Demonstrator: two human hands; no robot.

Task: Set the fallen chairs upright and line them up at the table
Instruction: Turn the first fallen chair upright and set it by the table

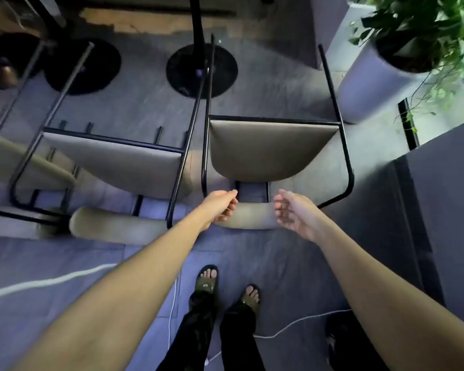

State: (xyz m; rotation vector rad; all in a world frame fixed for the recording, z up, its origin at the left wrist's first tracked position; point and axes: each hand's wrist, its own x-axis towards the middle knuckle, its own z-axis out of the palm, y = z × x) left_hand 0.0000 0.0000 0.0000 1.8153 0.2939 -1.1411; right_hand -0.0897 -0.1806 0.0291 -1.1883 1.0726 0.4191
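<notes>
Flanking right chair, neighbouring chair, planter, wall

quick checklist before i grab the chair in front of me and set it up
1. Left hand at the backrest: ok, fingers curled at its left end; contact cannot tell.
2. Right hand ready: ok, open beside the backrest's right end, not gripping.
3. Chair position: not ok, lying on its back, legs pointing toward the table base.
4. Neighbouring chair: not ok, also fallen; its frame sits close against this one.
5. Footing: not ok, white cable runs beside the feet.
6. Planter clearance on the right: cannot tell.
</notes>
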